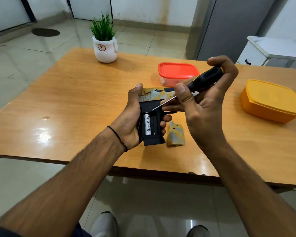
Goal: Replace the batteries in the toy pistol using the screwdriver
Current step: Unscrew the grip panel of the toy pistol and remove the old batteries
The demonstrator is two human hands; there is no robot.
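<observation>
**A:** Two hands busy, then?

**B:** Both. The left hand is wrapped round the grip of the toy pistol, thumb lying up along the slide. I cannot tell whether the butt rests on the table.

**A:** And the right hand?

**B:** It grips the screwdriver by its black handle, up and to the right of the pistol. The thin shaft slants down and left, with the tip at the pistol's black frame, just above its open compartment.

**A:** What's inside?

**B:** One white battery, lying lengthwise along the grip.

**A:** Anything else around?

**B:** A yellow-and-grey cover lies just right of the pistol's butt. A red-lidded container sits beyond the pistol. A yellow box is well to its right, and a potted plant far beyond it to the left.
</observation>
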